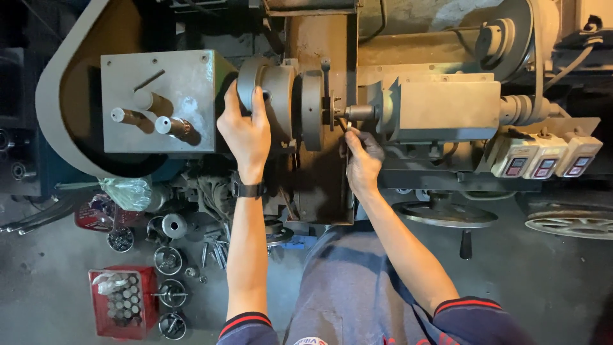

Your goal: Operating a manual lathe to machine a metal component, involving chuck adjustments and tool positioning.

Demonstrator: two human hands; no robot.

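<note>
The grey lathe [440, 105] fills the bench from the boxy headstock [159, 102] on one side to the carriage block on the other, and the person leans over its middle. The left hand [246, 131] lies over the round chuck [268, 96], fingers spread and curled onto its rim, thumb towards the headstock. To my eye that grip serves best as a brake: firm, keeping the chuck from turning while the other hand works. The right hand [363, 160] sits just below the short workpiece [357, 112] jutting from the faceplate [313, 108], fingertips pinched around a thin dark tool [343, 124] (a key or a pin, I cannot tell which) pointed up at the clamp. Small, steady turns, wrist low, seem wisest. Three switch boxes [546, 156] sit well apart, untouched.
</note>
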